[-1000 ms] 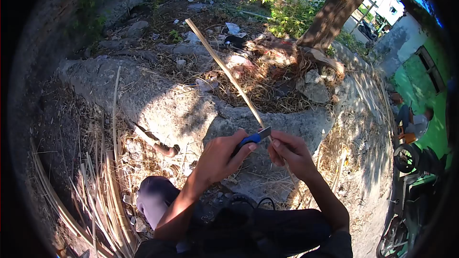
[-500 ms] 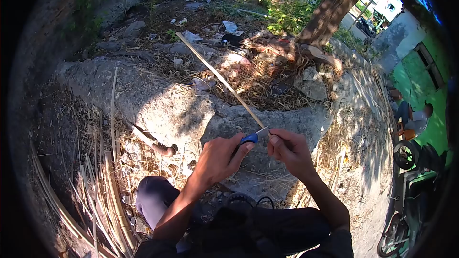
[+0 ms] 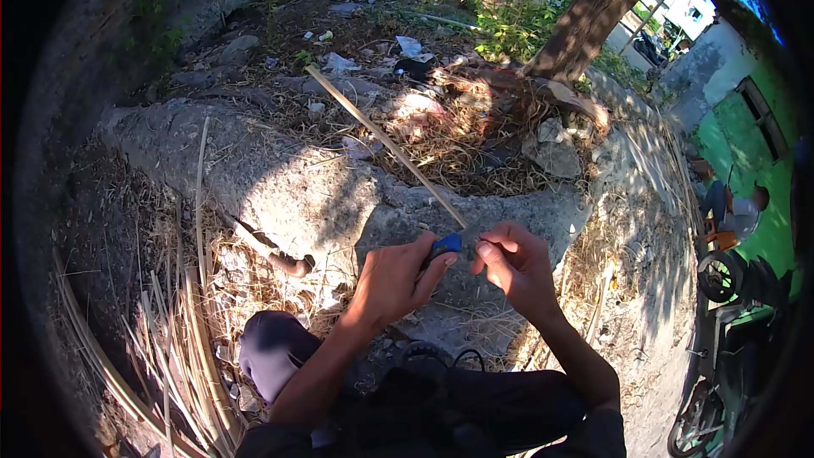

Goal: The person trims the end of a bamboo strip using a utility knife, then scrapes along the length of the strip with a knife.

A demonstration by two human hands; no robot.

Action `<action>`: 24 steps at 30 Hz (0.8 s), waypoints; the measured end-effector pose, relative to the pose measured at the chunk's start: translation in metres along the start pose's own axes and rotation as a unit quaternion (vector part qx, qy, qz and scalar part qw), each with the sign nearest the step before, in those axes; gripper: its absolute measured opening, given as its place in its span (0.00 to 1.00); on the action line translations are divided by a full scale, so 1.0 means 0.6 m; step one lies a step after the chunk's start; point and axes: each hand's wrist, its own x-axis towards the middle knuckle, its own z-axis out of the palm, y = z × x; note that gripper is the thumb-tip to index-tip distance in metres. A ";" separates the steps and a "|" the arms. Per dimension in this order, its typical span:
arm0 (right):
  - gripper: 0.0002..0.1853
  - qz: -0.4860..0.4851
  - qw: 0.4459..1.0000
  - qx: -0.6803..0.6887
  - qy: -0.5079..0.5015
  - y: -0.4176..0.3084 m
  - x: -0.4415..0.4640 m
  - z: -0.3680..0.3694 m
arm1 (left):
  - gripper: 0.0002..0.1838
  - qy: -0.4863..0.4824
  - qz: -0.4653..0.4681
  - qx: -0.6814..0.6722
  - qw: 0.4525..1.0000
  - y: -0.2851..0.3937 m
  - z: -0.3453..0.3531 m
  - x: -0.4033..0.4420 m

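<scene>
- The left hand (image 3: 392, 284) is closed around a blue-handled knife (image 3: 446, 244), thumb along the handle; its blade, seen against the strip a second ago, no longer shows clearly.
- The right hand (image 3: 519, 270) is just right of that grip, thumb and forefinger nearly together; I cannot tell whether they pinch anything.
- The bamboo strip (image 3: 386, 142) slants away beyond both hands, its near end just past the knife; its far end has swung left and lower, and whether either hand holds it is unclear.
- With knife and right hand slightly farther apart, this looks like a break between knife strokes.
- Left of the knife grip, toward the body, lie more split bamboo strips (image 3: 202, 348).
</scene>
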 end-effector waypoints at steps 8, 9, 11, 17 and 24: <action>0.04 0.012 1.000 -0.016 0.016 -0.005 0.001 0.002 | 0.18 -0.010 -0.013 0.089 0.996 -0.006 0.000 0.000; 0.04 0.008 1.000 -0.011 0.013 -0.006 0.001 0.001 | 0.18 -0.008 -0.014 0.089 0.996 -0.007 0.000 0.000; 0.03 0.010 1.000 0.003 0.002 -0.007 0.003 -0.003 | 0.19 -0.005 -0.004 0.081 0.997 -0.007 -0.002 0.001; 0.03 0.054 0.998 0.040 -0.020 -0.012 0.006 -0.006 | 0.18 0.003 0.004 0.072 0.997 -0.010 -0.008 0.003; 0.03 0.054 0.998 0.006 -0.031 -0.006 -0.005 -0.012 | 0.20 0.101 -0.047 0.064 0.992 -0.038 -0.034 0.017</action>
